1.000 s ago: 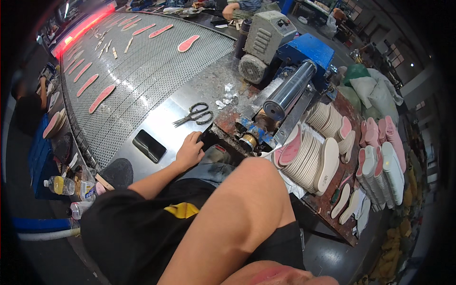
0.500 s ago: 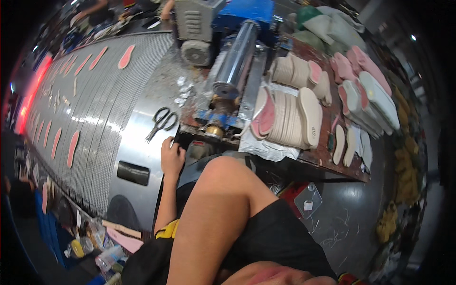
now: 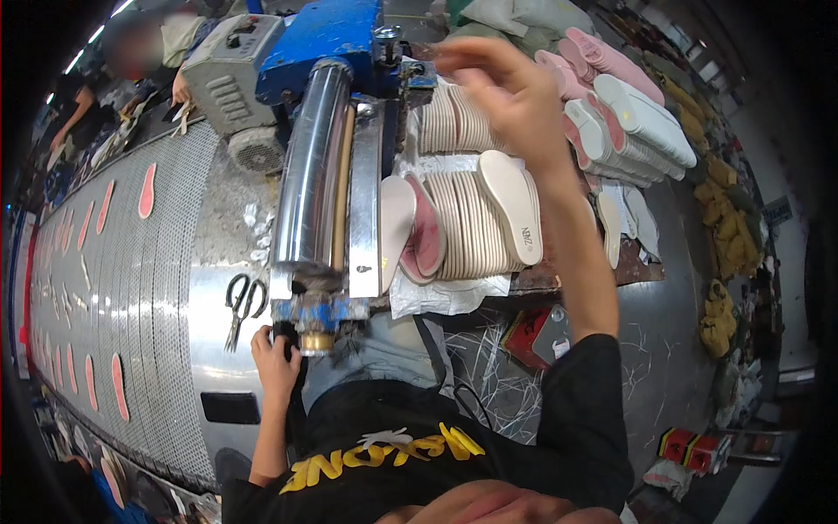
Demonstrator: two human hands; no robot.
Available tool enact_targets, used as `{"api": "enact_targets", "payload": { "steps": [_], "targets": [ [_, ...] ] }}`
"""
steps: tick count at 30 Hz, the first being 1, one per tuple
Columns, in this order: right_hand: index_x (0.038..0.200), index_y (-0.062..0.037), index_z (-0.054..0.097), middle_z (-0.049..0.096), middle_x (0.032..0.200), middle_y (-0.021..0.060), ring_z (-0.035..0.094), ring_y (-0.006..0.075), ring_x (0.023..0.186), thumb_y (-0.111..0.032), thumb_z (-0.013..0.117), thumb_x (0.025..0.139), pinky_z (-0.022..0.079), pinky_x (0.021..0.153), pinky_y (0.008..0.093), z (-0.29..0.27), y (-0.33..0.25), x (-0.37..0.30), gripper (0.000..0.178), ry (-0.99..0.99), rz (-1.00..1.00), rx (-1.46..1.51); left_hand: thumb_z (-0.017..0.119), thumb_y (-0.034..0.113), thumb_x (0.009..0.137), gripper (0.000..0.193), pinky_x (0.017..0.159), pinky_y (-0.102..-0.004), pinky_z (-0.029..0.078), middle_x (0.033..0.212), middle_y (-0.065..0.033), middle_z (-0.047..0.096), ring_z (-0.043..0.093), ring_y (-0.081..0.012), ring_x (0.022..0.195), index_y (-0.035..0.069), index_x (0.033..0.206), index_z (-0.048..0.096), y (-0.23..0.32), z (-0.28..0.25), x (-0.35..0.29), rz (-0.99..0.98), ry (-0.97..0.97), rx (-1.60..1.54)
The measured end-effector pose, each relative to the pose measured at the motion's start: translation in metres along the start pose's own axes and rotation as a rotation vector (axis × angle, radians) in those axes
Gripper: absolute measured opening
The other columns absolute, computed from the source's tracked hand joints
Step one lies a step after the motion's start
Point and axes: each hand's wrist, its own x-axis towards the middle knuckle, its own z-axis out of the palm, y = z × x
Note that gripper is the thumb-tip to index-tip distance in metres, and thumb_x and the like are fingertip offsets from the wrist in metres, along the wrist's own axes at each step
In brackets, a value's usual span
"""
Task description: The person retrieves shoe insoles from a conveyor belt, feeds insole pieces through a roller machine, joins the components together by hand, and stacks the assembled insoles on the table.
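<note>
My left hand (image 3: 276,362) rests with loosely bent fingers on the edge of the metal table, beside the brass-coloured end (image 3: 317,343) of a roller machine. Nothing shows in it. Scissors with black handles (image 3: 244,307) lie just beyond it. My right hand (image 3: 506,92), slightly blurred, is raised over rows of cream insoles (image 3: 467,231), its fingers apart and pointing left, with no object visible in it. One cream insole (image 3: 511,208) leans across the front row. Pink-faced insoles (image 3: 425,236) stand at that row's left end. The shiny roller (image 3: 307,188) lies between my hands.
On the left, a mesh conveyor belt (image 3: 161,314) carries spaced pink insoles (image 3: 147,192). A black rectangular item (image 3: 230,408) sits on its metal end. White and pink insole stacks (image 3: 642,122) stand far right. Thin strips (image 3: 497,384) litter the floor. A person works at the far left.
My right arm, bent up close before me, has swung out to the right and forward over the insoles. My left hand stays at the table edge. The view has shifted to the right.
</note>
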Motion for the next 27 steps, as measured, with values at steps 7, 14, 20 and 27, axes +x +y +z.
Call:
{"api": "enact_targets", "payload": {
  "steps": [7, 14, 20, 27],
  "targets": [
    [0.115, 0.0032, 0.059, 0.067, 0.100, 0.0209, 0.065, 0.0325, 0.095, -0.023, 0.068, 0.072, 0.050, 0.085, 0.0389, -0.174, 0.329, -0.111, 0.052, 0.015, 0.677, -0.871, 0.068, 0.008, 0.067, 0.028, 0.094, -0.0491, 0.037, 0.119, -0.0248, 0.047, 0.044, -0.0417, 0.108, -0.004, 0.091, 0.059, -0.024, 0.032, 0.005, 0.006, -0.123, 0.010],
    [0.130, 0.0179, 0.033, 0.056, 0.112, 0.0375, 0.058, 0.0450, 0.107, -0.044, 0.072, 0.067, 0.047, 0.092, 0.0408, -0.117, 0.374, -0.113, 0.096, -0.034, 0.896, -0.728, 0.072, 0.009, 0.065, 0.066, 0.095, -0.0472, 0.036, 0.113, -0.0202, 0.047, 0.042, -0.0414, 0.109, -0.002, 0.122, 0.042, -0.041, 0.045, -0.008, -0.275, -0.145, -0.159],
    [0.138, 0.0165, 0.023, 0.044, 0.131, 0.0358, 0.047, 0.0387, 0.124, -0.039, 0.069, 0.068, 0.039, 0.102, 0.0374, -0.122, 0.375, -0.115, 0.100, -0.079, 0.966, -0.566, 0.072, 0.018, 0.070, 0.060, 0.095, -0.0458, 0.035, 0.114, -0.0194, 0.048, 0.042, -0.0399, 0.110, -0.002, 0.120, 0.046, -0.039, 0.044, -0.010, -0.294, -0.115, -0.115],
    [0.143, 0.0114, 0.010, 0.045, 0.128, 0.0384, 0.048, 0.0431, 0.122, -0.037, 0.076, 0.066, 0.041, 0.100, 0.0391, -0.109, 0.370, -0.108, 0.113, -0.286, 1.000, -0.877, 0.071, 0.015, 0.070, 0.058, 0.096, -0.0454, 0.035, 0.114, -0.0195, 0.047, 0.042, -0.0394, 0.110, -0.004, 0.119, 0.047, -0.048, 0.046, -0.014, -0.255, -0.121, -0.043]
  ]
}}
